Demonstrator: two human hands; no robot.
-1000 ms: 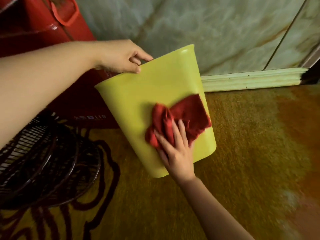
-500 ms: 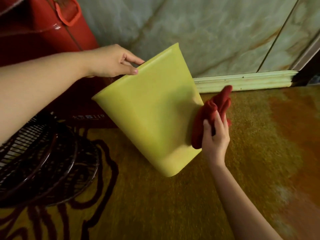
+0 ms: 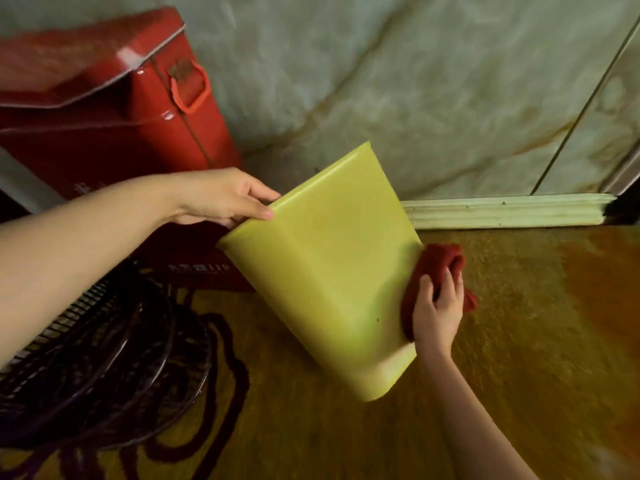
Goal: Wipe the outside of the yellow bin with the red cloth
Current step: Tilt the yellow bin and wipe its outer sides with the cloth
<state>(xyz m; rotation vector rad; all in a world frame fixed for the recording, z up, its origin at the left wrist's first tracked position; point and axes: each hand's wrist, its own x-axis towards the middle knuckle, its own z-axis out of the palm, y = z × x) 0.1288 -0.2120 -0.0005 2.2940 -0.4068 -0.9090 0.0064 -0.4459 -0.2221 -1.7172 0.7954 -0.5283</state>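
The yellow bin (image 3: pixel 325 271) is held tilted above the carpet, its mouth turned away to the upper left and its base toward me at the lower right. My left hand (image 3: pixel 225 197) grips its rim at the top left. My right hand (image 3: pixel 437 310) presses the bunched red cloth (image 3: pixel 437 263) against the bin's right side wall. Part of the cloth is hidden behind the bin's edge and under my fingers.
A red case (image 3: pixel 114 109) with an orange handle stands at the back left against the marbled wall (image 3: pixel 415 81). A dark wire fan guard (image 3: pixel 104 368) lies at the lower left. Yellow-orange carpet (image 3: pixel 519 341) covers the floor, and a pale skirting board (image 3: pixel 502 209) runs along the wall.
My right hand carried the cloth from the bin's front face round to its right side, then slid it down that side. The bin stayed tilted in my left hand.
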